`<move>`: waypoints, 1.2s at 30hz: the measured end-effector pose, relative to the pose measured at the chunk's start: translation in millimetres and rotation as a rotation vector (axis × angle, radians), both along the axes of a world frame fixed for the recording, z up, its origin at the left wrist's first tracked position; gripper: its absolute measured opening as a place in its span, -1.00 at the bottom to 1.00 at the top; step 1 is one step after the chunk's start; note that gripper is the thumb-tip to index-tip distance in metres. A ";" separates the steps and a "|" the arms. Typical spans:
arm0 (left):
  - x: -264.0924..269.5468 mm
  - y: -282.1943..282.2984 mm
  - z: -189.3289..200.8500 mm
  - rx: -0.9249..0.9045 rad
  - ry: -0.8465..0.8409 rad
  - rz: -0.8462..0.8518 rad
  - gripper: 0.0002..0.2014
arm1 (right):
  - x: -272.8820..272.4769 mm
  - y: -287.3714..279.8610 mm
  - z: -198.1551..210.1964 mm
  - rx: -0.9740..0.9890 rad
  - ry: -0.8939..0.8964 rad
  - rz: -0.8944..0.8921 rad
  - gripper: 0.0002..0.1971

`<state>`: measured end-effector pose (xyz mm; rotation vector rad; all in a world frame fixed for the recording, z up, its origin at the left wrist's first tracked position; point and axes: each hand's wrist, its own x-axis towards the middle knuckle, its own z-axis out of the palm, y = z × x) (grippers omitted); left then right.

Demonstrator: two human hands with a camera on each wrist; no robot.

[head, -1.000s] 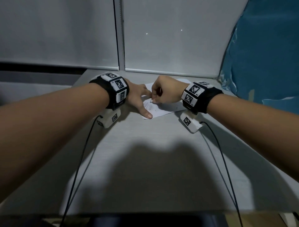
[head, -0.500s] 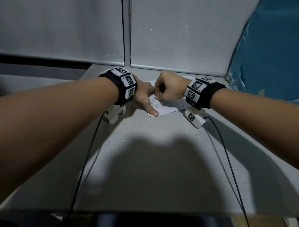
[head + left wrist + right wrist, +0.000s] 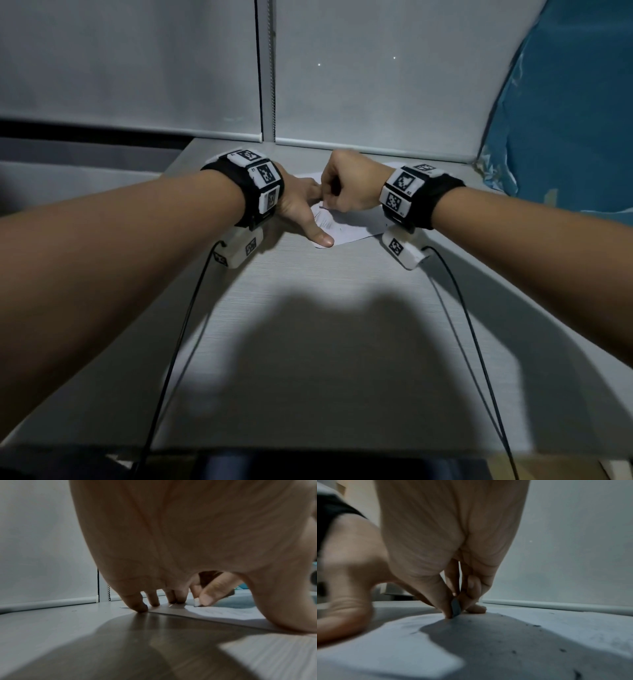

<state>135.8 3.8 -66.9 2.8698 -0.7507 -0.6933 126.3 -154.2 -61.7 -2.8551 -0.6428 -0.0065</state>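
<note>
A white printed sheet of paper (image 3: 352, 226) lies on the grey table (image 3: 325, 325) near its far edge. My left hand (image 3: 298, 205) presses it flat, the fingertips (image 3: 140, 608) spread on its left edge and the thumb (image 3: 320, 236) on its near corner. My right hand (image 3: 349, 185) is curled into a fist over the sheet. Its thumb and fingers pinch a small eraser (image 3: 455, 607), whose tip touches the paper (image 3: 402, 635). In the left wrist view the eraser (image 3: 196, 601) shows white beside the right thumb. Dark crumbs lie scattered on the sheet.
Closed grey window blinds (image 3: 376, 85) stand right behind the table. A blue cloth (image 3: 565, 137) hangs at the right. Black cables (image 3: 178, 342) run from both wrist cameras back over the table's near edge.
Both hands stay on the paper in the same hold. The right hand with the eraser has shifted only slightly, and the head view has moved a little.
</note>
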 end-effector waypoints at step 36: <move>3.0 0.9 -3.2 -0.117 0.045 0.069 0.05 | -11.5 12.3 2.0 0.035 0.039 -0.018 -0.95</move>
